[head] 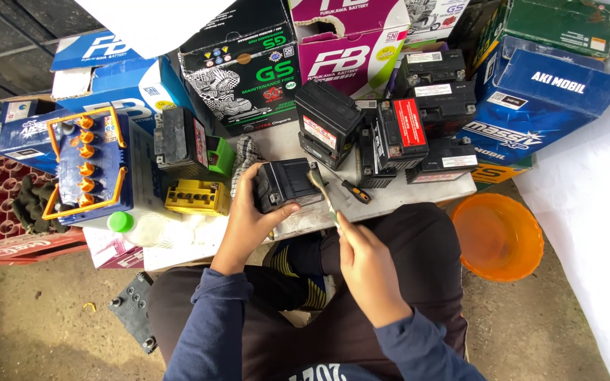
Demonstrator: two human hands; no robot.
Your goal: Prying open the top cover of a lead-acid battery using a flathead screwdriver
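My left hand grips a small black battery that rests near the front edge of a low grey table. My right hand holds a slim metal tool whose tip lies against the right side of that battery. A black-handled screwdriver lies on the table just right of the battery. Both sleeves are dark blue, and my knees sit below the table edge.
Several black batteries stand at the back right among battery cartons. A blue battery with orange caps, a yellow cap strip and a green-capped bottle sit left. An orange basin is on the ground right, a red crate far left.
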